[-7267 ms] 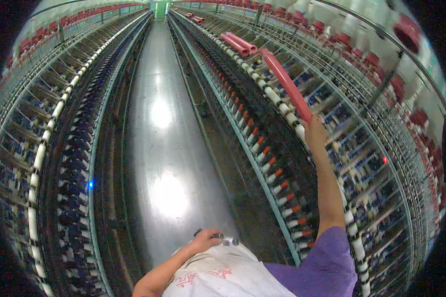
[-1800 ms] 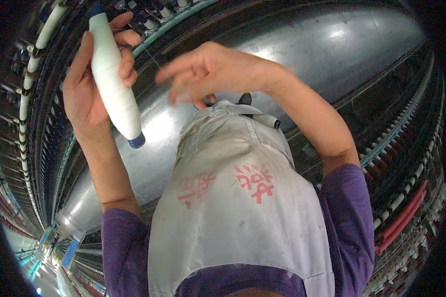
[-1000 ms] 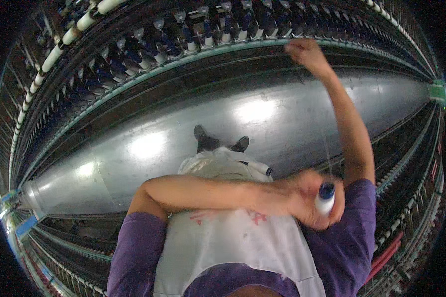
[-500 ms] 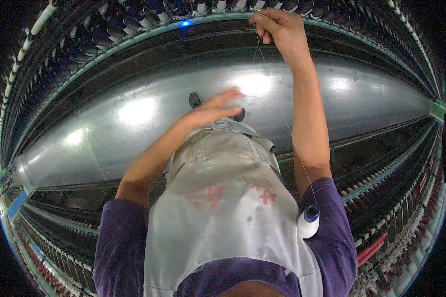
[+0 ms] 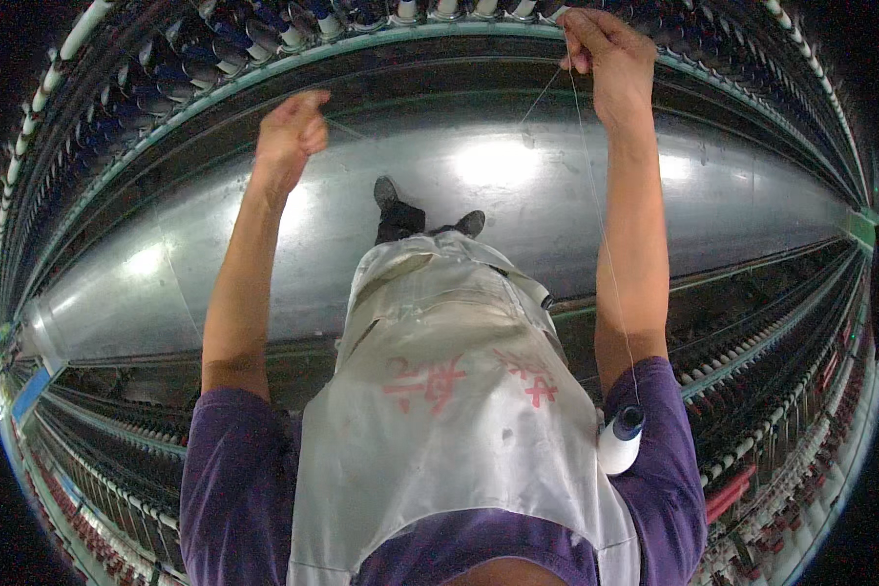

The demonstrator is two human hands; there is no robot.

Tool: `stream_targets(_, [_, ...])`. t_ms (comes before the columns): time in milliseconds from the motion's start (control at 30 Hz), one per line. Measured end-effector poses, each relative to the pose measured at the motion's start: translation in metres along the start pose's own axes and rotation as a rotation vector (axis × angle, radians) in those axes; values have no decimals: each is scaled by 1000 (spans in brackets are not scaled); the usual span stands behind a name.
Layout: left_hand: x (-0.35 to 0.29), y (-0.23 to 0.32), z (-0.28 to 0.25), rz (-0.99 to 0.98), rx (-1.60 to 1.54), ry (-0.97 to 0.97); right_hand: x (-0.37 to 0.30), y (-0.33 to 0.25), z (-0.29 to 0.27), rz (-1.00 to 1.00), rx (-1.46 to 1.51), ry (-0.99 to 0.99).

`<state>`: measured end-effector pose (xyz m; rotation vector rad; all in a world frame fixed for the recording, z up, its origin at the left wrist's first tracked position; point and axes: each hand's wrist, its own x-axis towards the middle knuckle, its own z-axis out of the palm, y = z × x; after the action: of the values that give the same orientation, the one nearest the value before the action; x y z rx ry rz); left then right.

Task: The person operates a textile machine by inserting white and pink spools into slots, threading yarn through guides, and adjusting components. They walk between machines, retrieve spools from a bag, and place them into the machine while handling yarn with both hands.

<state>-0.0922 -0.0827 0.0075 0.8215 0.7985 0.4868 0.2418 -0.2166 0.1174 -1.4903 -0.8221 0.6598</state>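
Note:
My right hand, raised at the top, pinches a thin white thread between thumb and fingers. That thread runs down along my forearm to a white thread cone with a dark blue top, at the right edge of my apron. A second strand slants down and left from the same fingers. Over to the left, my left hand is raised with its fingers curled closed. A faint piece of thread trails rightward from it.
A curved row of bobbins on spindles lines the far side, above a pale green rail. Shiny metal flooring stretches beneath my shoes. More bobbin rows stand behind me on both sides, with red parts at right.
My left hand has swung up and left from over the apron's lower end, its spread fingers now closed. My right hand has shifted right, still pinching the thread.

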Motion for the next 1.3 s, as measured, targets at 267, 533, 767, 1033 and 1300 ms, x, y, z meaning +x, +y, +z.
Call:
stream_targets(267, [-29, -132, 147, -202, 251, -883, 2, -10, 21, 96, 60, -65])
stream_targets(533, [-17, -164, 127, -566, 234, -494, 7, -13, -4, 83, 60, 99])
stream_targets(767, [-19, -98, 51, 372, 1331, -248, -19, 42, -32, 166, -164, -6])
stream_targets(1033, [-30, -120, 67, 379, 1346, -194, -166, 107, -8, 652, 152, -476])
stream_targets(1300, [-11, -127, 23, 742, 1636, -350, -184, 109, -5, 771, 452, -322])
